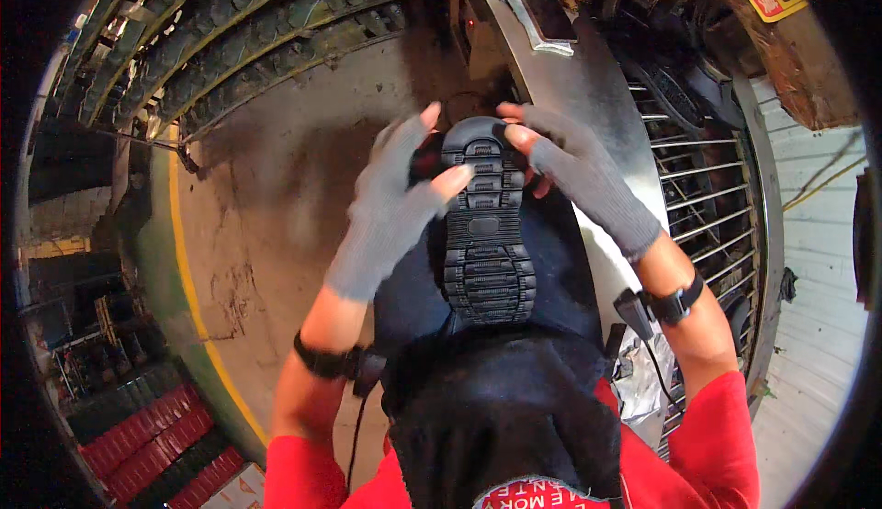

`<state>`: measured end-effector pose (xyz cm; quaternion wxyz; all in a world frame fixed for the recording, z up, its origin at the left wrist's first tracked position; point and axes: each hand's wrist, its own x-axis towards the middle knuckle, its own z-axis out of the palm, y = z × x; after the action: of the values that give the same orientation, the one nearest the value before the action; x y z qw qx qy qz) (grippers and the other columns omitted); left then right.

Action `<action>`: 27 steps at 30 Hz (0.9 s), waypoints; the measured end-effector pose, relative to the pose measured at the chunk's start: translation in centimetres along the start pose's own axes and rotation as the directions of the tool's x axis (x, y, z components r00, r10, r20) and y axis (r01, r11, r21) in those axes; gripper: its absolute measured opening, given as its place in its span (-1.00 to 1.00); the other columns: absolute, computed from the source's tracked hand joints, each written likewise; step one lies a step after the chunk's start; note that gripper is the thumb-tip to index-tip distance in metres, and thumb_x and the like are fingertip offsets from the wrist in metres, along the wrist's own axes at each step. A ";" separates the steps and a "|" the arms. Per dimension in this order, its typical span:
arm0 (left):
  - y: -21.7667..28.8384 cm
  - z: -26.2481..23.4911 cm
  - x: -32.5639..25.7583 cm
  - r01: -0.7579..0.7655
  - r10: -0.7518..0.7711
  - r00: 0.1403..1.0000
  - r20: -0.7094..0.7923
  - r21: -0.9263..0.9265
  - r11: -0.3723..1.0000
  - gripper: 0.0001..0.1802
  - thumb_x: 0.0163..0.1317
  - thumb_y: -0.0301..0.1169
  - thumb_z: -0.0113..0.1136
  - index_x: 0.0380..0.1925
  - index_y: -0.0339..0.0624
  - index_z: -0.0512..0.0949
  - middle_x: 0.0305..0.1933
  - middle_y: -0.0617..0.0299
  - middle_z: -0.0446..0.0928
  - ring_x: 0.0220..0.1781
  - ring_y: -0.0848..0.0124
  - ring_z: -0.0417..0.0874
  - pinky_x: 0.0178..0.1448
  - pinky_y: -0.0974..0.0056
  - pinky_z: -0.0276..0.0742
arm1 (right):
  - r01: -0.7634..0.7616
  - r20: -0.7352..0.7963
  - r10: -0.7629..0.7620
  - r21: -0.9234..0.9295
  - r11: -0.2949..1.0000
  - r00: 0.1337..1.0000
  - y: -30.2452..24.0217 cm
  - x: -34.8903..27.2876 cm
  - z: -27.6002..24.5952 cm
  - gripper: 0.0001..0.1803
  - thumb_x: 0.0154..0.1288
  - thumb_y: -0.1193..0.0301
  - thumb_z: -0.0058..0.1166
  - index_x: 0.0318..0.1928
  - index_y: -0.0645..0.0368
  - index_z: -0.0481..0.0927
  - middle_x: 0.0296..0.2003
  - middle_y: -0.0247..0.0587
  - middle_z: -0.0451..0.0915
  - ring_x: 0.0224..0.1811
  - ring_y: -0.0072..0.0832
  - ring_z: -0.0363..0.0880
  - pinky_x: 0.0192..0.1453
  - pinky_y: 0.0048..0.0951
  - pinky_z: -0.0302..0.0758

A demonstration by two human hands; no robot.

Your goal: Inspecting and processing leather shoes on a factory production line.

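A black shoe [485, 265] lies lengthwise over my lap, its ridged rubber sole turned up and one end pointing away from me. My left hand [395, 187], in a grey fingerless glove, grips its left side with the thumb laid over the sole; its other fingers are partly hidden behind the shoe. On the far right edge, my right hand [574, 160], gloved the same way, presses its thumb near the tip while the fingers curl round the side. The shoe's upper faces down and is mostly hidden.
A metal bench [588, 77] runs along my right, bearing a phone [548, 11] on a white cloth. Beyond it is a rack of metal bars [703, 201] with dark shoes. Shelves of dark shoe-shaped pieces [266, 22] stand far left. Red stacked items [156, 435] are at lower left.
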<state>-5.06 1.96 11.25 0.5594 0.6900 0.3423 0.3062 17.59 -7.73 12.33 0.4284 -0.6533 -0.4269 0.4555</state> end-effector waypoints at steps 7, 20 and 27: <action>-0.1 0.3 -1.4 -0.167 0.099 0.978 0.185 0.400 0.901 -0.07 0.04 0.05 0.61 0.35 -0.21 0.54 0.35 -0.05 0.53 0.51 -0.05 0.40 0.59 0.06 0.28 | 0.300 0.078 -0.290 -0.198 0.933 0.954 -0.3 -2.5 0.0 -0.45 0.30 0.28 0.43 0.25 0.25 0.69 -0.02 -0.14 0.67 0.15 -0.32 0.64 0.25 -0.30 0.56; 0.2 0.9 -1.5 -0.035 -0.014 0.980 0.198 0.243 0.969 -0.37 0.11 -0.23 0.56 0.22 -0.11 0.66 -0.11 0.15 0.43 -0.07 0.13 0.49 0.18 0.07 0.49 | -0.122 0.065 0.104 0.434 0.893 0.992 1.9 -3.5 1.2 -0.43 0.18 0.39 0.54 0.15 0.12 0.55 -0.06 -0.44 0.47 0.10 -0.59 0.42 0.26 -0.46 0.37; -0.9 1.7 1.7 0.198 -0.214 0.970 0.113 0.137 0.971 -0.28 0.17 -0.20 0.50 0.33 -0.18 0.56 -0.04 0.09 0.54 -0.06 0.19 0.51 0.13 0.16 0.50 | -0.111 0.004 0.119 0.399 0.910 0.993 1.9 -0.3 1.5 -0.42 0.21 0.43 0.42 0.22 0.17 0.52 -0.06 -0.37 0.39 0.04 -0.53 0.36 0.23 -0.45 0.32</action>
<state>-2.85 2.49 10.13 0.5646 0.7024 0.3944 0.1798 16.39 -8.24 10.27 0.5293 -0.5807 -0.2817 0.5507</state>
